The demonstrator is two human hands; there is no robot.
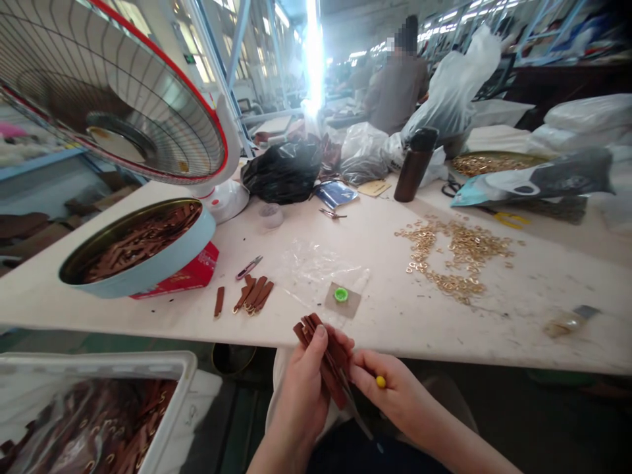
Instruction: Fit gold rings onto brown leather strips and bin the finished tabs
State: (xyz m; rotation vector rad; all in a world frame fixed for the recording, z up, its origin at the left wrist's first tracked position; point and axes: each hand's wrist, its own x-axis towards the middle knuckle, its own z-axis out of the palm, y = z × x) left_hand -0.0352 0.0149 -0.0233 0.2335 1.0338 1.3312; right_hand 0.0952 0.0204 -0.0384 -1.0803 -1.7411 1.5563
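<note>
My left hand is closed round a bundle of brown leather straps, held just off the table's front edge with the thumb on top. At the bundle's right side, my right hand is closed in a pinch. From its fingers sticks the rounded yellow end of a small tool; the rest of it is hidden. A thin pale strip hangs below the bundle; I cannot tell what it is. Just beyond the hands a green cap rests on a greyish square. More straps with metal rings lie to the left.
Gold-coloured rings are spread at the right. A round tin full of straps sits on a red box, beside a fan. Thread snips, a dark bottle and bags stand farther back. A white crate is lower left.
</note>
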